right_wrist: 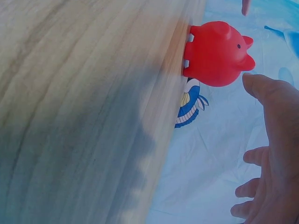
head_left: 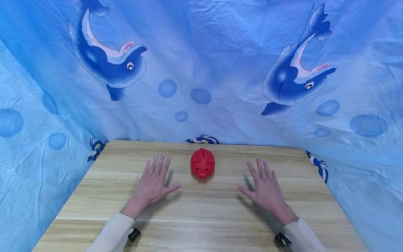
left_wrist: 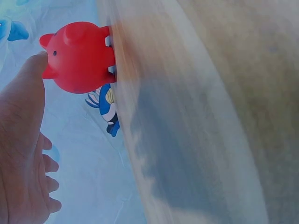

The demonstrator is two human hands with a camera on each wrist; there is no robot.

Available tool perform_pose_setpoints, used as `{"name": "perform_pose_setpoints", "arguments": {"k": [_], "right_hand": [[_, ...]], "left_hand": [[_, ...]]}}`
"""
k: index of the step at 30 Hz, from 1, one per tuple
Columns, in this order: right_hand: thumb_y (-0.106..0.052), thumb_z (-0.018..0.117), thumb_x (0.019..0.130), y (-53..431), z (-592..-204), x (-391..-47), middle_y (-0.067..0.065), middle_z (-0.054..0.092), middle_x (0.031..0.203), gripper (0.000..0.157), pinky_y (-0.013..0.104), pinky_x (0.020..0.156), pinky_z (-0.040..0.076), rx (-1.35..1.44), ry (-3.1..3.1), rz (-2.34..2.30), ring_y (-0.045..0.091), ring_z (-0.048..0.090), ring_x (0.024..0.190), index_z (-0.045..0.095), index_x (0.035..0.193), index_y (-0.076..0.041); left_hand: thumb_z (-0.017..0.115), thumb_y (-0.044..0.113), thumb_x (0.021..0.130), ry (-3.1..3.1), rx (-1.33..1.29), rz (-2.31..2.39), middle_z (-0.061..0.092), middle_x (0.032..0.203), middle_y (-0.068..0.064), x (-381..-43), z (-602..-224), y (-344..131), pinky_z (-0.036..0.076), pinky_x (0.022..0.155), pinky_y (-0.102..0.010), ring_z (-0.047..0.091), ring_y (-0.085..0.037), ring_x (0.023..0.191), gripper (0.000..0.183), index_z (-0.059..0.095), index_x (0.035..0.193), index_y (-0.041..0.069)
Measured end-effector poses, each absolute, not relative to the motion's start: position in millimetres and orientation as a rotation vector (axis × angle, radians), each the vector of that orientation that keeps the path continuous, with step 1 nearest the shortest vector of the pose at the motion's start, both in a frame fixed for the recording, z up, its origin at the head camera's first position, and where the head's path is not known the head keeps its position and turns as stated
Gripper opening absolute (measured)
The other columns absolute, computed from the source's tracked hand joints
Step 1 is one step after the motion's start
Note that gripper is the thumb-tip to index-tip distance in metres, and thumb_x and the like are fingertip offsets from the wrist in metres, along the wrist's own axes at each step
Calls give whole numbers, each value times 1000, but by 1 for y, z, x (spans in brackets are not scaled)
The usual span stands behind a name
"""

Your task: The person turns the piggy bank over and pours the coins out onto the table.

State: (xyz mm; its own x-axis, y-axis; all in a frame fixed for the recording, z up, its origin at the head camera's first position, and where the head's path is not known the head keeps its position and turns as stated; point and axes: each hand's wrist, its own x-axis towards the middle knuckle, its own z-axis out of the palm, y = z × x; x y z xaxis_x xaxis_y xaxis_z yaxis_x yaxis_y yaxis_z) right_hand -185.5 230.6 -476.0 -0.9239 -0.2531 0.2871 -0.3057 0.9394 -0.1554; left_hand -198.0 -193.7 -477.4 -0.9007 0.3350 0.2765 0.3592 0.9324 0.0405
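A red piggy bank [head_left: 202, 163] with a coin slot on its back stands upright near the table's far edge, its snout towards me. To its left, my left hand [head_left: 154, 183] is held palm down above the wood with fingers spread and thumb pointing inward. My right hand [head_left: 266, 187] mirrors it on the other side, fingers straight and apart. Neither hand touches the bank. Seen from the left wrist, the piggy bank [left_wrist: 81, 58] is overlapped at its ear by my thumb. In the right wrist view the piggy bank [right_wrist: 217, 53] appears just beyond my thumb tip.
The light wooden table [head_left: 201, 213] carries shadows of both hands. Behind it and at both sides hangs a blue cloth [head_left: 226, 115] printed with dolphins and bubbles. A small black device [head_left: 134, 235] sits at the left cuff, and another black device [head_left: 282, 239] at the right.
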Motion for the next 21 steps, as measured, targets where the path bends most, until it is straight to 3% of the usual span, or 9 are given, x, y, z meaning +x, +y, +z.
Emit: {"name": "perform_pose_setpoints", "arguments": {"k": [6, 15, 21], "right_hand": [[-75, 62, 85, 228, -471, -190, 26, 19, 166, 103, 74, 114, 25, 446, -2831, 323, 48, 15, 153, 31, 161, -14], [-78, 61, 84, 220, -462, -204, 21, 17, 168, 105, 71, 116, 24, 485, -2837, 355, 45, 14, 155, 31, 161, -13], [-78, 60, 84, 210, -457, -212, 19, 17, 169, 106, 67, 119, 23, 527, -2841, 411, 42, 14, 155, 30, 162, -13]], "left_hand": [[57, 75, 88, -2797, -553, -162, 20, 168, -22, -204, -473, -194, 18, 124, -58, 17, -42, 155, 108, 26, 160, 1], [52, 77, 90, -2844, -594, -258, 12, 170, -19, -221, -467, -192, 13, 127, -53, 9, -37, 157, 111, 13, 164, 5], [61, 69, 90, -2816, -689, -380, 18, 169, -18, -233, -464, -186, 14, 127, -50, 17, -36, 156, 108, 19, 162, 1]]}}
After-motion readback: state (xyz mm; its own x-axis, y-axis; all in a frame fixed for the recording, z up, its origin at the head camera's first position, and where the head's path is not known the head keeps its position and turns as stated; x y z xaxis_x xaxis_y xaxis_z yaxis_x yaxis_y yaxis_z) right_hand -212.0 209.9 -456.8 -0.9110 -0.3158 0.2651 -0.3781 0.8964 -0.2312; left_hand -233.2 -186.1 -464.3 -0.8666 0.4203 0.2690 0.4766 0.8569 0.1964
